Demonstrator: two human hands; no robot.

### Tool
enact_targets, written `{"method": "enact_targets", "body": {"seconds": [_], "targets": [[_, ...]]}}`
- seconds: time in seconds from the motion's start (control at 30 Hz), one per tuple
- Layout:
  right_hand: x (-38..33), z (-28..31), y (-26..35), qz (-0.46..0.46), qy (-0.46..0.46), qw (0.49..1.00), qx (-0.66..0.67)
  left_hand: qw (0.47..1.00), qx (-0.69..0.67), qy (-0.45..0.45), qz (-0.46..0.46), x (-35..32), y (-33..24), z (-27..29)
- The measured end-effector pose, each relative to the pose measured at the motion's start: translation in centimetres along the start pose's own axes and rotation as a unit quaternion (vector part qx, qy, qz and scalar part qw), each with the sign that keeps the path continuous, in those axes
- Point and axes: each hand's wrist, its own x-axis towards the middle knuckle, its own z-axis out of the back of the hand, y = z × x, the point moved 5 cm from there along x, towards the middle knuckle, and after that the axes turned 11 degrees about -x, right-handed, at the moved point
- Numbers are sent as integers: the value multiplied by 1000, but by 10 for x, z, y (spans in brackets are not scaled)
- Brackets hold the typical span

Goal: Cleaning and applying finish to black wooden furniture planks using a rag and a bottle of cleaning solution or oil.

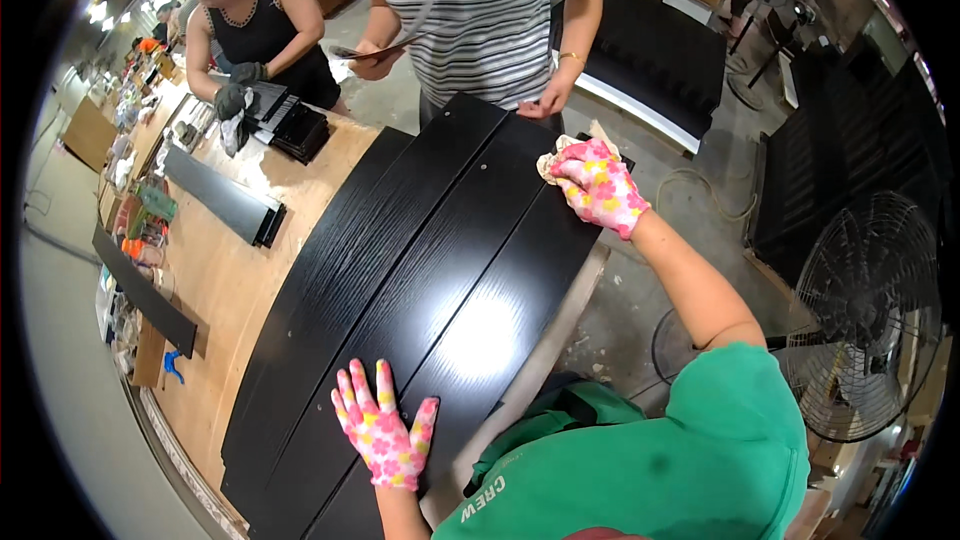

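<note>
A long black slatted panel (400, 270) with wood grain lies across the bench in front of me. My left hand (385, 430), in a pink and yellow flowered glove, rests flat on its near part with the fingers spread. At the panel's far right end my right hand (600, 183), gloved alike, is closed on a crumpled beige cloth (553, 162). The cloth touches the panel's edge. Small screw heads dot the boards, and a bright light reflects off the middle.
A wooden workbench (225, 310) carries loose black boards (215, 192) and a stack of dark slats (300, 130). Behind it a gloved person (262, 40) handles that stack. Another person in a striped shirt (470, 20) stands at the panel's far end, holding papers. A floor fan (865, 315) is at right.
</note>
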Motion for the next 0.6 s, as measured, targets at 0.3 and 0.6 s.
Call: {"method": "enact_targets", "body": {"seconds": [0.3,0.6], "targets": [[18,7,-152,-314,63,942,-106,1000,-9,-4,-5,4,6,-2],[38,0,-36,-42,38,995,-79,1000,-8,11,18,2,2,-1]]}}
